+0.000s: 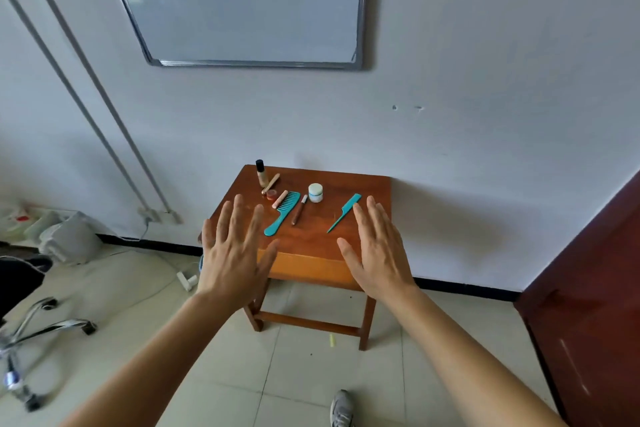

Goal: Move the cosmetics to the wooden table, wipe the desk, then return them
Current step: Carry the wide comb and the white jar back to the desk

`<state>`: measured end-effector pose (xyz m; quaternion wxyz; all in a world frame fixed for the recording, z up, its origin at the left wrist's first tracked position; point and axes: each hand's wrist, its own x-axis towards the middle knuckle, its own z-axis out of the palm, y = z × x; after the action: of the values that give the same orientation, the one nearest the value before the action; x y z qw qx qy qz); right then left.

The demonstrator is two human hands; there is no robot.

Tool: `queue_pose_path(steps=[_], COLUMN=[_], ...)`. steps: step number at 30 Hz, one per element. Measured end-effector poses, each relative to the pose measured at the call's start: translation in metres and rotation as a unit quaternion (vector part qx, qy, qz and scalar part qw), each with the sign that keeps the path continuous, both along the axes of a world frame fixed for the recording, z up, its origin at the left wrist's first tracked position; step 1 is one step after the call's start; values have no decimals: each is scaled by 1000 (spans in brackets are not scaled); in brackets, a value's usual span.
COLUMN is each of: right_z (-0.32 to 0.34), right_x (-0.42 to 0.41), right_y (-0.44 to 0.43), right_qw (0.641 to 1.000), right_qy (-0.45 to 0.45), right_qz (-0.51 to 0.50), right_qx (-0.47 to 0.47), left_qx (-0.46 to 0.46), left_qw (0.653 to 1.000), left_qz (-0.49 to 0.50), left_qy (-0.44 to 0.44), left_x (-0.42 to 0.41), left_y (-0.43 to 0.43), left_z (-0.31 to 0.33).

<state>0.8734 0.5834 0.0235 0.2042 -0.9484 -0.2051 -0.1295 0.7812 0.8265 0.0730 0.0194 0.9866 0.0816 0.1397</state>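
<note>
Both hands are empty, fingers spread. The left hand hides the wooden table's front-left corner, and the right hand hides its front-right corner. The cosmetics spread from the back-left corner: bottle, jar, wide comb, tail comb. The smaller pieces are indistinct.

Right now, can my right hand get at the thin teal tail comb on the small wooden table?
Probably yes. The open right hand hovers just beside the thin teal tail comb, which lies alone on the wooden table with nothing between them.
</note>
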Motion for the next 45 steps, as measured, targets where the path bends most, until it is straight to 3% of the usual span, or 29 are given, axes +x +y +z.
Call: queue_pose_path(steps=[9,16,24,30,34,39,45], right_z=[-12,-49,-108,-130,-152,-158,-156], right_x=[210,285,315,345,339,316,295], right_y=[53,107,149,190,210,223,225], right_qw=[996,986,964,955,938,944,940], right_qy=[78,145,240,263,302,271,273], right_qz=[-11,17,-38,-94,-76,-153,-172], right_qx=[-42,-80,-106,-100,-155,-111,-112], left_qx=[0,-32,-73,-76,-74,-112,-114], left_qw=[994,981,945,915,907,902,906], left_qz=[49,63,-14,-85,-119,-111,-103], left_qy=[96,182,318,388,396,401,395], left_x=[198,270,337,374,375,386,391], left_y=[63,100,131,147,150,155,155], left_z=[-11,-67,-151,-193,-210,-214,-209])
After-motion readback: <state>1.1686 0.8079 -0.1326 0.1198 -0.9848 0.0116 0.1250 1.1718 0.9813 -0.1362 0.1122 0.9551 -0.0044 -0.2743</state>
